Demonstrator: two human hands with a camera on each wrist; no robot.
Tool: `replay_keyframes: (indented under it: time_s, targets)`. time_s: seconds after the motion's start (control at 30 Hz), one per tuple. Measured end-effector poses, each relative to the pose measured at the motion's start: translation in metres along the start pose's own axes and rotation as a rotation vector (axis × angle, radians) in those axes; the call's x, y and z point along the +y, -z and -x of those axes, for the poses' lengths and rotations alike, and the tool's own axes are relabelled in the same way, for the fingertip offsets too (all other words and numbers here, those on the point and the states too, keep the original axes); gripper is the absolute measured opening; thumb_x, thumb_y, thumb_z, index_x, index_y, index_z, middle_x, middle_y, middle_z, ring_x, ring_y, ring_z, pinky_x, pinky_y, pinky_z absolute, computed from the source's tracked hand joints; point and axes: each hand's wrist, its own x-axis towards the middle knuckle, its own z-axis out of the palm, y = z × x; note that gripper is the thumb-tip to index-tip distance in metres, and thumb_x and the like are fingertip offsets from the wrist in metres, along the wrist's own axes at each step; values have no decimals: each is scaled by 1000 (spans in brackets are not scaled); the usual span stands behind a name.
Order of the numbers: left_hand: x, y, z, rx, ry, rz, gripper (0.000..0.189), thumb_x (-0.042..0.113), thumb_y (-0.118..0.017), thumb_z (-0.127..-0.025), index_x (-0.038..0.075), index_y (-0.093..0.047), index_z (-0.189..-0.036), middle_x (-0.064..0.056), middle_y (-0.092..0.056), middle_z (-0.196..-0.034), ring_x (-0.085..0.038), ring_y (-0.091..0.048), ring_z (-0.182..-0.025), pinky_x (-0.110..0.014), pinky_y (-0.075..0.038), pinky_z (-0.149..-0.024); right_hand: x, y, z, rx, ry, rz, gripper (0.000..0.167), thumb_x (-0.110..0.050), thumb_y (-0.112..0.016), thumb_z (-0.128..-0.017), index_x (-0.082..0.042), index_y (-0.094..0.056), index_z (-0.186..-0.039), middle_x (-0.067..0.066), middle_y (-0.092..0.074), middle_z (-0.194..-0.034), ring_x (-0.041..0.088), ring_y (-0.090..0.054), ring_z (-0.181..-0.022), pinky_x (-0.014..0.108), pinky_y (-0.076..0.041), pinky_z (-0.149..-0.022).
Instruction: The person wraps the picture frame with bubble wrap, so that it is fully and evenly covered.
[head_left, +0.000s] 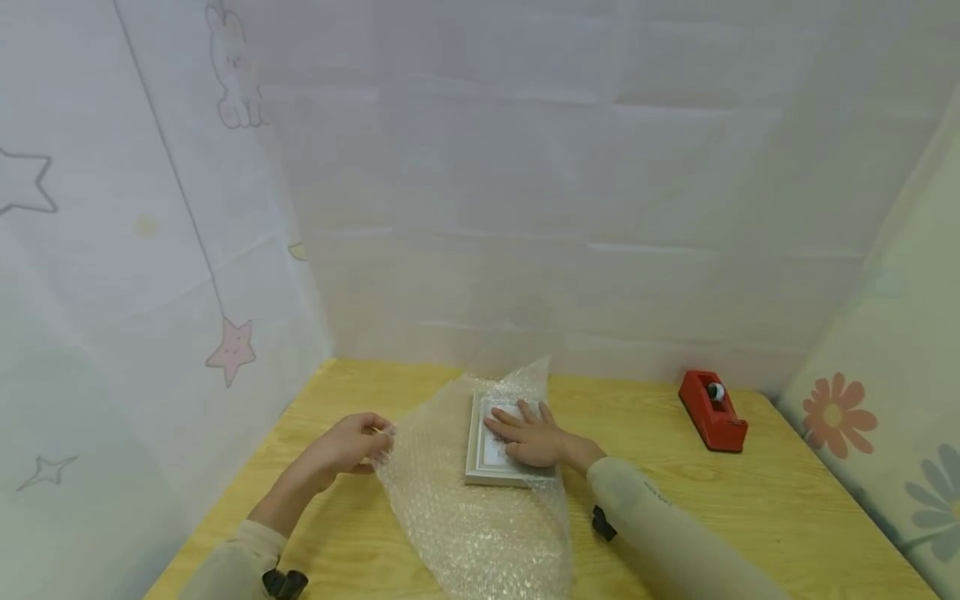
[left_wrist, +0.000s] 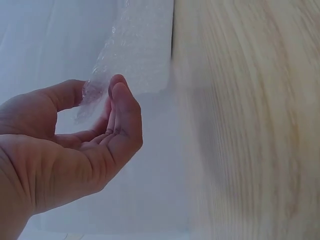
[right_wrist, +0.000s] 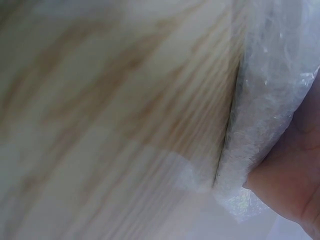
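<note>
Left drape (head_left: pixel 165 208): hanging beside the counter (head_left: pixel 360 383), showing a pale rabbit (head_left: pixel 238 71) and a pink star (head_left: pixel 231 348).
Left grip (head_left: pixel 345 450): closing narrow above the wood, pinching an edge of the bubble wrap (head_left: pixel 435 458) between thumb and fingers.
Bubble wrap: spreading across the middle of the counter, rising toward the left grip, running beneath the picture frame (head_left: pixel 492 454) and up along its right side.
Picture frame: lying face up on the bubble wrap, showing a pale border and a white panel with dark print, partly hiding beneath the right grip (head_left: pixel 531 440).
Right grip: resting palm down on the picture frame, spreading fingers wide.
Red tape dispenser (head_left: pixel 708 412): standing toward the back right of the counter, well apart from the picture frame, carrying a white roll.
Right drape (head_left: pixel 907 333): hanging alongside, bearing a reddish flower (head_left: pixel 834 415).
</note>
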Motion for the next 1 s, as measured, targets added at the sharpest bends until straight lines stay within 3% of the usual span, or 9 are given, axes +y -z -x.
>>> replay_keyframes:
  time_s: [0.37, 0.57, 0.83, 1.0]
  targets:
    - [18, -6, -2, -55, -70, 123, 39, 26, -59, -106, -6, -56, -127, -20, -60, -113, -31, -63, -95, -51, -54, -89, 0, 0, 0, 4, -12, -13, 57, -28, -32, -109, -20, -23, -165, 6, -15, -169, 51, -3, -149, 72, 0, -112]
    - [26, -11, -5, -83, -87, 144, 34, 26, -60, -105, -5, -59, -119, -20, -60, -110, -31, -63, -93, -43, -56, -83, 1, -4, -1, 2, -9, -25, 58, -30, -32, -109, -22, -21, -165, 4, -13, -169, 49, -2, -150, 71, 1, -113]
    - [36, -17, -10, -108, -97, 163, 33, 26, -60, -105, -6, -60, -117, -20, -61, -111, -31, -64, -94, -49, -54, -87, 1, -3, -2, 4, -21, -34, 59, -29, -33, -107, -23, -22, -165, 2, -14, -169, 47, -1, -150, 70, 1, -113]
    - [46, -23, -13, -132, -101, 185, 34, 24, -60, -105, -7, -58, -120, -20, -61, -112, -30, -65, -94, -45, -55, -86, 1, -2, 0, 1, -24, -32, 59, -29, -33, -107, -24, -22, -165, 2, -14, -169, 48, -2, -150, 70, 1, -113]
